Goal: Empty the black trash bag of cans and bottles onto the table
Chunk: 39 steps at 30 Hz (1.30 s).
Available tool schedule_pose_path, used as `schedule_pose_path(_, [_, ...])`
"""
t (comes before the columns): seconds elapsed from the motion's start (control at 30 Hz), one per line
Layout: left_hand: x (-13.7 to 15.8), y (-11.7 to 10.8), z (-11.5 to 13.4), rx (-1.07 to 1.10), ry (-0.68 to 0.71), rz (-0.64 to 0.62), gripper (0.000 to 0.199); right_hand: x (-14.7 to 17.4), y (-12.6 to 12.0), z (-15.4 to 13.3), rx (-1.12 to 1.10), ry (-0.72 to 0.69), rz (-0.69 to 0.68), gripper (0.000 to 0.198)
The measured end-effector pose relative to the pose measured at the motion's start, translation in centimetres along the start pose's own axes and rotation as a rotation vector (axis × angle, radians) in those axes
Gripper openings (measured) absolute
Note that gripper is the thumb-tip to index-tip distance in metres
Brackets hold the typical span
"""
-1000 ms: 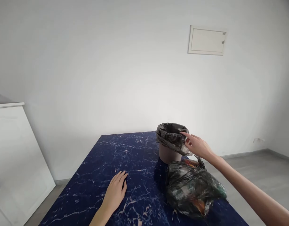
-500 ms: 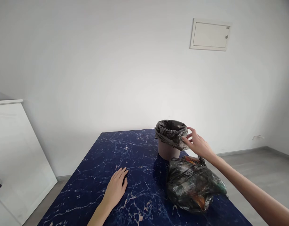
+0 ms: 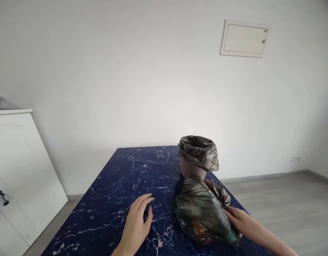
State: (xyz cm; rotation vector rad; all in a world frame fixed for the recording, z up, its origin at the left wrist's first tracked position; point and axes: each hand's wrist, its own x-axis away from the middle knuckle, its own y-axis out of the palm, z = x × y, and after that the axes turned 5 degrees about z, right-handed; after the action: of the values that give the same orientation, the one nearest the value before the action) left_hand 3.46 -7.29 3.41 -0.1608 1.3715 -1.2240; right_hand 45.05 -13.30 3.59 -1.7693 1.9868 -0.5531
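Observation:
A filled black garbage bag [image 3: 201,213], thin enough to show orange and green contents, rests on the blue marbled table [image 3: 118,192] at its right side. My right hand [image 3: 237,218] is closed on the bag's right side, near its bunched top; part of the fingers is hidden by the plastic. Just behind it stands a trash can [image 3: 190,168], upright, with a black liner [image 3: 197,153] folded over its rim. My left hand [image 3: 137,220] is at the table's front middle, holding nothing, thumb and fingers apart; whether it touches the surface I cannot tell.
To the left is a white cabinet [image 3: 22,170] with a dark handle [image 3: 2,197]. A pale wall [image 3: 126,81] rises behind the table and carries a white panel door [image 3: 244,39]. Grey floor [image 3: 281,199] shows at the right, past the table edge.
My right hand has left the liner's rim and moved down onto the garbage bag, which has shifted left and turned. My left hand has moved slightly right, its thumb spread wider.

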Motion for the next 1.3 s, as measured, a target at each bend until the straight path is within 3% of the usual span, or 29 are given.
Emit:
schedule_pose_path(0.1, [2.0, -2.4, 5.2, 0.096, -0.042, 0.202, 0.035, 1.9, 4.7, -3.5, -0.267, 0.101, -0.205, 0.060])
schedule_pose_path(0.17, [3.2, -3.3, 7.9, 0.138, 0.027, 0.267, 0.034, 2.8, 6.8, -5.6, -0.413, 0.029, -0.276, 0.060])
schedule_pose_path(0.23, [4.1, -3.7, 9.6, 0.161, 0.124, 0.286, 0.036, 3.6, 8.0, -6.8, -0.402, -0.080, -0.201, 0.056])
schedule_pose_path(0.3, [4.6, -3.6, 10.5, 0.163, 0.186, 0.266, 0.038, 4.3, 8.6, -7.1, -0.267, -0.186, 0.003, 0.047])
schedule_pose_path(0.4, [4.6, -3.4, 10.7, 0.113, 0.208, 0.200, 0.037, 5.1, 9.2, -6.6, -0.034, -0.418, 0.350, 0.026])
schedule_pose_path(0.5, [3.4, -3.1, 10.7, 0.006, 0.229, 0.160, 0.037, 5.2, 10.1, -6.2, 0.177, -0.652, 0.543, 0.021])
schedule_pose_path(0.6, [1.2, -2.4, 11.1, -0.114, 0.303, 0.108, 0.038, 4.6, 11.0, -6.4, 0.342, -0.666, 0.654, 0.026])
schedule_pose_path(0.77, [-1.5, -1.0, 11.5, -0.225, 0.369, 0.033, 0.015, 4.0, 11.4, -6.9, 0.433, -0.658, 0.654, 0.010])
schedule_pose_path(0.83, [-1.7, -1.2, 11.1, -0.194, 0.366, 0.015, 0.016, 4.2, 11.2, -6.8, 0.429, -0.662, 0.625, 0.007])
schedule_pose_path(1.07, [-0.9, -4.1, 9.8, -0.074, 0.286, 0.052, 0.021, 6.4, 10.3, -6.9, 0.356, -0.640, 0.667, 0.012])
schedule_pose_path(1.3, [-0.2, -6.0, 8.6, -0.093, 0.179, 0.162, 0.016, 8.2, 9.2, -5.9, 0.295, -0.544, 0.730, 0.015])
